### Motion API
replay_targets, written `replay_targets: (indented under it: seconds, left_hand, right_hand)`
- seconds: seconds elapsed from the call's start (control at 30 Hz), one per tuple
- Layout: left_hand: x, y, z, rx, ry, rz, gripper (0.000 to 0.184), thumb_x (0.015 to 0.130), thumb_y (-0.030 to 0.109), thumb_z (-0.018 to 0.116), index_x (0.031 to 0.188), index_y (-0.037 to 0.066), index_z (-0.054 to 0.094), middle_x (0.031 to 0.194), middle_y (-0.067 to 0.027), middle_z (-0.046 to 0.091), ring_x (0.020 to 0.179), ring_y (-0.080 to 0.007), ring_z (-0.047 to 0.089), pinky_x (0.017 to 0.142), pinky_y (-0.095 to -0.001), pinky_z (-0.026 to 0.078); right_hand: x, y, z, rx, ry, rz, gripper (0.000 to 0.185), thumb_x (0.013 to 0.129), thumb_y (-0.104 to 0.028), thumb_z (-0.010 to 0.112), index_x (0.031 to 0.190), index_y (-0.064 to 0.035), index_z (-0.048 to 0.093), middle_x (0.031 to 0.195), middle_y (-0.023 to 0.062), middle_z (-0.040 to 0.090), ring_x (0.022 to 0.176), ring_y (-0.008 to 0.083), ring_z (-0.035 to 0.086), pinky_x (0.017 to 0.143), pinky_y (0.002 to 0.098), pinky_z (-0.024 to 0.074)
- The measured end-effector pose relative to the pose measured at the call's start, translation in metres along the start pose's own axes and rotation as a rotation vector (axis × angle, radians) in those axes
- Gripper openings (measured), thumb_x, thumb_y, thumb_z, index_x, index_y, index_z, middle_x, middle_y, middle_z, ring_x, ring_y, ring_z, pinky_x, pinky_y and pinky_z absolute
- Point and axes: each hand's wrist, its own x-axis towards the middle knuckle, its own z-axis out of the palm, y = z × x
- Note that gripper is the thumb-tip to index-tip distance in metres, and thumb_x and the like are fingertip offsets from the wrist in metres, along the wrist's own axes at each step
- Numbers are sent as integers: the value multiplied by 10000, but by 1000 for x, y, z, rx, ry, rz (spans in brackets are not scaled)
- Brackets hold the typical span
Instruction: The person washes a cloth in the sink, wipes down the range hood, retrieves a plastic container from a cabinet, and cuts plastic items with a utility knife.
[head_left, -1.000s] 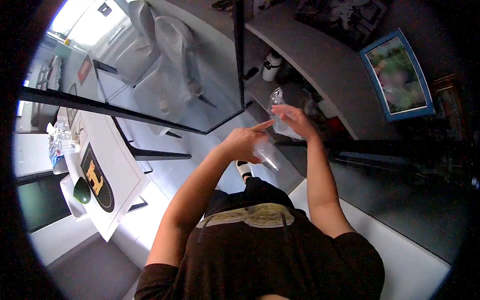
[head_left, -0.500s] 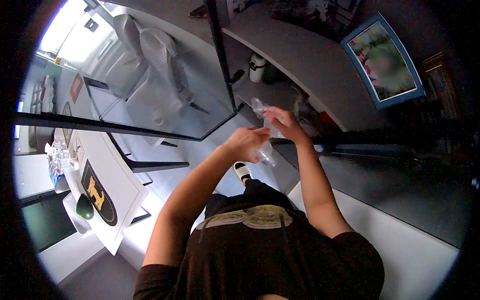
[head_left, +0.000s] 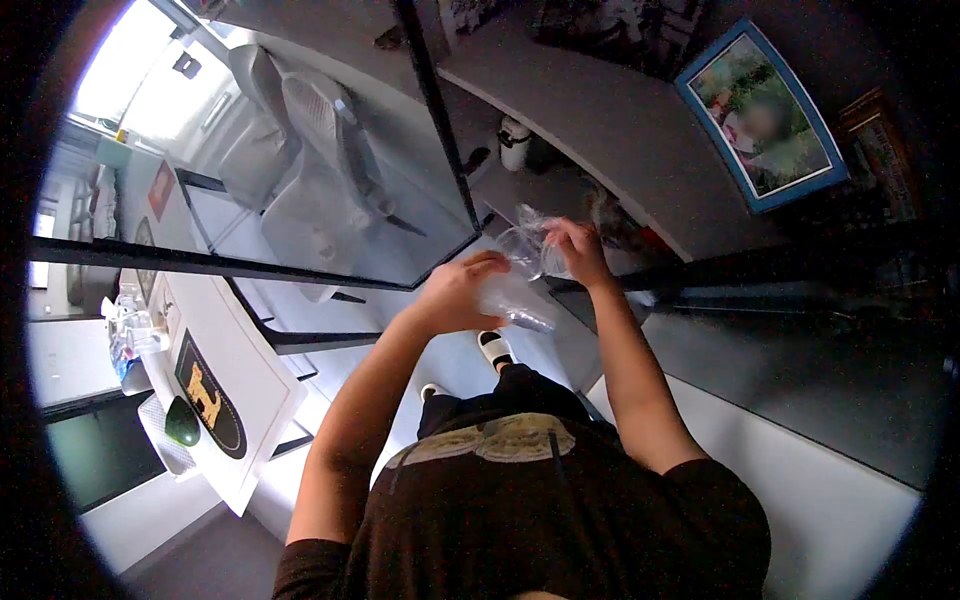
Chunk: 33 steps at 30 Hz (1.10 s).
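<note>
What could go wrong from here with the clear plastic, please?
The clear plastic looks thin, so the left hand and right hand might crumple it. It is held above the floor, so a loose grip could drop it. The black frame appears close to the left hand, which might knock it.

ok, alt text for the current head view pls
Looking down, a person's left hand and right hand hold clear plastic in front of the body, its exact shape hard to make out. At image left is a white table bearing a dark mat; at upper right, a blue-framed picture.
</note>
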Motion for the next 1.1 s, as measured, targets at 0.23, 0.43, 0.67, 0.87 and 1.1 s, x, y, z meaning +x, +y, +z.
replay_targets:
  seconds: [0.23,0.43,0.67,0.87,1.1]
  left_hand:
    - [-24,-18,-16,-151,399,-333,566,541,185,836,1032,24,605,1055,-105,591,951,-291,599,826,-352,486]
    - [8,-20,10,-73,401,-407,584,553,344,817,999,22,622,1017,-113,600,958,-301,596,834,-373,481]
    - [37,-12,23,33,249,-433,540,566,359,810,966,33,652,1026,-123,607,949,-303,599,829,-391,480]
    - [57,-19,38,51,142,-465,602,556,406,778,1038,76,635,1052,-106,591,1003,-293,592,844,-391,484]
    - [62,-49,53,-1018,152,-458,570,701,146,768,1189,-51,550,1080,-98,614,931,-185,608,844,-293,480]
  right_hand:
    - [3,6,-3,-41,-62,22,633,929,-577,360,975,-1,619,795,120,668,772,243,651,720,338,487]
    - [1,-9,5,74,-31,23,618,908,-567,410,970,10,622,765,144,641,748,287,639,683,372,479]
    - [0,-16,2,-81,-85,-2,746,885,-665,325,1047,10,598,856,161,652,807,318,635,725,404,464]
    - [2,-17,8,-164,-119,-99,690,902,-612,345,1058,10,599,919,171,644,887,353,600,824,445,421]
    - [-4,-7,-4,-137,-3,45,613,914,-553,376,1091,-9,594,1005,184,631,933,362,577,836,456,419]
